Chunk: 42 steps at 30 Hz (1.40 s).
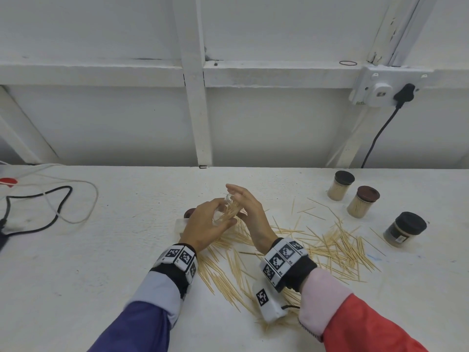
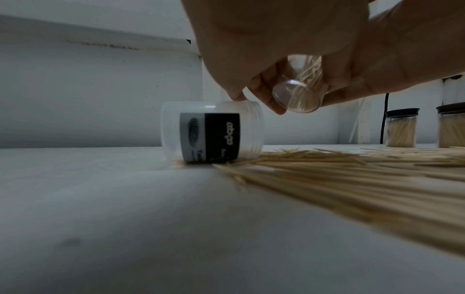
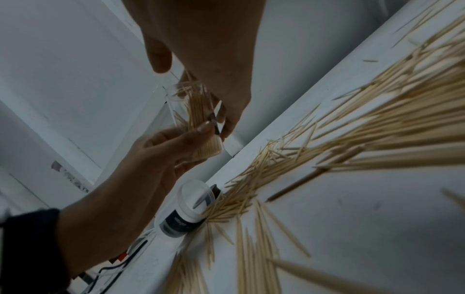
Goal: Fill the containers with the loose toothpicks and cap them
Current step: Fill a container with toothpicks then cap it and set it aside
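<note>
Three jars (image 1: 363,201) beyond the right fingers are full and capped. The left hand (image 1: 203,224) curls round a clear jar (image 1: 227,212); the right hand (image 1: 247,207) feeds toothpicks (image 1: 337,247) in, its grip hidden. Many remain on the tabletop (image 1: 101,262).

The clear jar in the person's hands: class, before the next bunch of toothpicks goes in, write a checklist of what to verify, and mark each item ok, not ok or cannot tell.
1. Clear jar securely held: ok, the left hand grips it above the table.
2. Jar mouth uncapped: ok, toothpicks stick out of it.
3. Right hand at the mouth, feeding toothpicks in: ok.
4. Room left in the jar: cannot tell, the hands hide much of it.
5. Loose toothpicks still to gather: ok, many lie on the table.
6. Lid for this jar within reach: cannot tell; a brown cap is half hidden behind the left hand.
7. Second container ready: not ok, it lies on its side.
</note>
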### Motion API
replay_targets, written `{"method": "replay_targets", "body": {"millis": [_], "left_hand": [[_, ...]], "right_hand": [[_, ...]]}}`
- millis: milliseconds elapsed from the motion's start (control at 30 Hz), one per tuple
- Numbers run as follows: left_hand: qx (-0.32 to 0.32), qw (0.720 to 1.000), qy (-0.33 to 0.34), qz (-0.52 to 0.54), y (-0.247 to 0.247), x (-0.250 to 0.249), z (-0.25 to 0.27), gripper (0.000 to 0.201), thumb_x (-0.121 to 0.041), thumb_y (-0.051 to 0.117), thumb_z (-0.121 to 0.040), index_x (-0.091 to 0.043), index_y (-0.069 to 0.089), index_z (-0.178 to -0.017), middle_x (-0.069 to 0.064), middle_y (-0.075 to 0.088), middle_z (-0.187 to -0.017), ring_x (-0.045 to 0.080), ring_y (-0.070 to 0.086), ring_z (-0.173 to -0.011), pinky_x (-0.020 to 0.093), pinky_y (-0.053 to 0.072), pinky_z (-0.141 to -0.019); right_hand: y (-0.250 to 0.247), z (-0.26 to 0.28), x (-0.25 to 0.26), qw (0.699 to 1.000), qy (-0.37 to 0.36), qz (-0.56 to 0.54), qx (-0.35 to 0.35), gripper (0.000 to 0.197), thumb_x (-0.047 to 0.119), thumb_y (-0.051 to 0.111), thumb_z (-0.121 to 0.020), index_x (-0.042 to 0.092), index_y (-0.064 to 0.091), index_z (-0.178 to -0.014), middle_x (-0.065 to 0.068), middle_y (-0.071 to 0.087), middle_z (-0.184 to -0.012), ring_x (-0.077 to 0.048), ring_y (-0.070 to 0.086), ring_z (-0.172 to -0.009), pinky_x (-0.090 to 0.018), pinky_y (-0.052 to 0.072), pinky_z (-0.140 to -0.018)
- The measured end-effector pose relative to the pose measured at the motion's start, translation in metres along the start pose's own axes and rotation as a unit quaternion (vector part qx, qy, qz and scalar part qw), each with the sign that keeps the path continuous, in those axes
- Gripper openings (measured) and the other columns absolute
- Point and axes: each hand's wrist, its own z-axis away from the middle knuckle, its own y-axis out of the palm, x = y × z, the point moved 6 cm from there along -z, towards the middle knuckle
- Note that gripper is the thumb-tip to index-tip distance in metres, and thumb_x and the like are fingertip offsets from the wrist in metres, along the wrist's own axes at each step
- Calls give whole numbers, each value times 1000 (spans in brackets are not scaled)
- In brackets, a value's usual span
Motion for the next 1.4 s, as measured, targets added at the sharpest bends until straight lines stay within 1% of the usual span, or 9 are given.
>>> {"method": "replay_targets", "body": {"millis": [167,433,633,800,900,1033,1100,1233,1400], "left_hand": [[4,1000,0,-1,1,1,1,43,-41,75,-81,-25,58,-117,-17,59,-102,4,53,-99,22,36,-85],[0,1000,7,-1,0,0,0,43,-41,75,-81,-25,59,-117,-19,59,-99,1,53,-97,17,36,-81],[-5,1000,7,-7,-1,1,0,45,-43,75,-80,-25,60,-118,-18,61,-100,2,54,-97,17,36,-81],[-13,1000,10,-13,-1,2,0,46,-43,75,-81,-23,60,-119,-15,62,-102,4,55,-98,20,37,-83],[-16,1000,13,-17,-2,1,0,48,-42,76,-80,-22,60,-122,-14,63,-104,4,55,-99,23,39,-86],[-25,999,24,-18,-3,-3,2,53,-37,77,-80,-22,58,-127,-13,61,-108,3,53,-101,22,35,-89],[-25,999,23,-18,-3,-2,2,54,-37,77,-81,-22,57,-129,-13,61,-111,2,52,-102,21,35,-89],[-23,1000,10,-13,-2,1,1,53,-38,76,-81,-22,57,-129,-13,60,-111,4,53,-104,24,38,-89],[-21,999,15,-24,-1,1,-1,51,-38,76,-82,-22,58,-127,-12,61,-112,7,54,-104,26,40,-89]], "right_hand": [[-6,-2,6,999,-12,5,-37,30,30,44,-101,21,69,-116,7,68,-119,-12,59,-116,-48,43,-106],[-18,-8,13,998,-11,-11,-60,31,22,49,-101,18,58,-130,3,70,-117,-10,62,-112,-26,51,-90],[-28,-7,15,995,-9,-34,-90,35,16,46,-100,21,53,-134,3,71,-113,-11,62,-111,-31,49,-98],[-25,-5,19,996,-15,-30,-78,37,16,46,-97,37,76,-97,6,50,-143,-9,49,-129,-32,43,-106],[-19,-6,16,999,-11,36,-36,32,21,45,-100,25,67,-123,21,42,-145,2,40,-132,-27,34,-110],[-13,-10,12,997,16,78,14,47,39,45,-101,35,37,-147,43,46,-123,12,38,-127,-35,25,-117],[-16,-14,7,996,44,76,3,49,43,46,-100,38,34,-148,38,48,-123,-3,36,-136,-41,24,-118],[-17,-16,-4,989,88,117,34,46,30,45,-102,29,36,-148,0,49,-143,-17,42,-134,-38,29,-115],[-16,-13,-4,988,108,104,43,37,29,45,-102,21,50,-138,-4,56,-127,-20,52,-120,-40,39,-105]]}}
